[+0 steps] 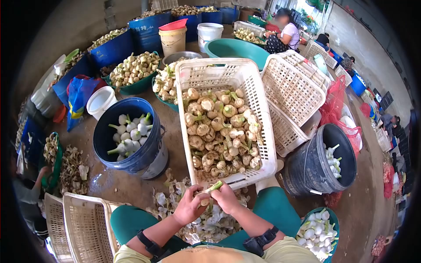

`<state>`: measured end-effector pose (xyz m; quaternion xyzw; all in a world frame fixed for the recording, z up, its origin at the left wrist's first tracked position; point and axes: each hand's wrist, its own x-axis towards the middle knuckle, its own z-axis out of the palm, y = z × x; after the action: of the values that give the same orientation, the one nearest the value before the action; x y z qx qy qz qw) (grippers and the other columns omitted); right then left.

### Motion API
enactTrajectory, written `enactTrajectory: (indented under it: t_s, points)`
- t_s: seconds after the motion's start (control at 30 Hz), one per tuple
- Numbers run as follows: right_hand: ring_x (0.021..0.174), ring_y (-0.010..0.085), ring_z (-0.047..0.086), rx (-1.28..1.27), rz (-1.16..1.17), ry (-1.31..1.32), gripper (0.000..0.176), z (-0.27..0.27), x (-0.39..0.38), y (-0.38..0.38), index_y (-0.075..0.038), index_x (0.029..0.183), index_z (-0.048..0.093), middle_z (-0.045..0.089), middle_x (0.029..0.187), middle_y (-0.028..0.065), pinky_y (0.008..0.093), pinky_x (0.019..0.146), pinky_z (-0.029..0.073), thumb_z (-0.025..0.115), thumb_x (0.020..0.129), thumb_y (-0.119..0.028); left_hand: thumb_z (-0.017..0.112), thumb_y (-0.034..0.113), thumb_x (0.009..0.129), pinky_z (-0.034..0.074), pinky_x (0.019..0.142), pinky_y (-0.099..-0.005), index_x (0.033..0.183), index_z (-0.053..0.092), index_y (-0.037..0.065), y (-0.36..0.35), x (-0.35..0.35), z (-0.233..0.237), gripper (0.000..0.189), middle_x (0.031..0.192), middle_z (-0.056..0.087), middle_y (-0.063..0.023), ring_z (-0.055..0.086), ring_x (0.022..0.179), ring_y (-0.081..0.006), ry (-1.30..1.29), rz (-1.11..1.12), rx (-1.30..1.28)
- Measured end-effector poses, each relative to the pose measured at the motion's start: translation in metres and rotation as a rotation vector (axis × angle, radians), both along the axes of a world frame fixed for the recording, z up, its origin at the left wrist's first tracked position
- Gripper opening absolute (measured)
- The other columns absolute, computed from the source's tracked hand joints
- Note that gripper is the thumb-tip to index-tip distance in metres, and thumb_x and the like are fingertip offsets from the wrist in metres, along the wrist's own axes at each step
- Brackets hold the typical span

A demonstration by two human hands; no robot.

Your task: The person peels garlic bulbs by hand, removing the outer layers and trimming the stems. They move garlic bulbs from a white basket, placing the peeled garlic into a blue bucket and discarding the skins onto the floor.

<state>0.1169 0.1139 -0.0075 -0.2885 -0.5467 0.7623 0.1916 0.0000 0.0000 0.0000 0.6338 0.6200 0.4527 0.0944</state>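
Between my two hands, above my lap, is a garlic bulb with a short green stem (215, 186). My left hand (191, 204) is closed around its bulb end, mostly covering it. The fingers of my right hand (225, 198) pinch it near the stem. Just beyond my hands, a white plastic crate (267, 151) holds many unpeeled, brownish garlic bulbs (218, 125) with cut stems. Below my hands, loose garlic skins (210, 228) are heaped on the floor between my knees.
A blue bucket (153, 158) of peeled white garlic stands left, a dark bucket (302, 168) with more lies tilted right. A green basin of white bulbs (316, 232) sits by my right knee. Empty crates (291, 90) lean behind. A person (287, 33) sits farther back.
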Motion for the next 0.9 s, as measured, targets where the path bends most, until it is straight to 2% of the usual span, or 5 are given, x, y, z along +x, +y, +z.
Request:
enactTrajectory:
  t_s: [0.33,0.5,0.57,0.63,0.9]
  points:
    - [0.051,0.0080,0.043,-0.666,0.042,0.150,0.013,0.007,0.044,-0.023,-0.008,0.090,0.053,0.050,0.067,-0.0023,0.0220,0.044,0.033,0.050,0.078,-0.009,0.074,0.017,0.072,0.041,0.084,-0.0308,0.118,0.035,0.004,-0.023,0.015,0.009,0.062,0.101,0.048,-0.0042,0.047,0.097,-0.0134,-1.062,-0.248,-0.363]
    - [0.070,0.0126,0.054,-0.691,0.062,0.206,0.017,0.008,0.038,-0.029,-0.007,0.098,0.055,0.059,0.082,0.0032,0.0269,0.057,0.042,0.054,0.083,-0.015,0.072,0.019,0.072,0.045,0.077,-0.0304,0.114,0.043,0.007,-0.021,0.019,0.031,0.052,0.097,0.050,-0.0050,0.052,0.089,-0.0166,0.014,-0.100,-0.037]
    - [0.074,0.0154,0.056,-0.682,0.113,0.275,0.019,0.002,0.039,-0.030,-0.005,0.098,0.056,0.060,0.086,0.0043,0.0298,0.061,0.044,0.056,0.082,-0.015,0.064,0.028,0.080,0.043,0.075,-0.0282,0.110,0.044,0.006,-0.025,0.017,0.021,0.042,0.097,0.052,-0.0057,0.051,0.085,-0.0169,-1.037,0.012,-0.236]
    - [0.075,0.0180,0.057,0.391,0.173,0.045,0.019,0.018,0.042,-0.033,-0.002,0.096,0.057,0.060,0.084,0.0044,0.0325,0.069,0.046,0.057,0.082,-0.014,0.057,0.039,0.082,0.044,0.069,-0.0272,0.111,0.044,0.006,-0.026,0.010,0.019,0.046,0.096,0.053,-0.0067,0.052,0.080,-0.0158,-0.906,0.029,-0.223]
    - [0.068,0.0239,0.059,0.894,0.210,-0.181,0.017,0.036,0.038,-0.040,-0.005,0.091,0.057,0.060,0.078,0.0121,0.0339,0.061,0.046,0.046,0.084,-0.015,0.037,0.050,0.089,0.038,0.087,-0.0301,0.121,0.038,0.001,-0.025,0.038,0.004,0.058,0.107,0.049,-0.0086,0.048,0.100,-0.0160,-0.850,-0.081,-0.353]
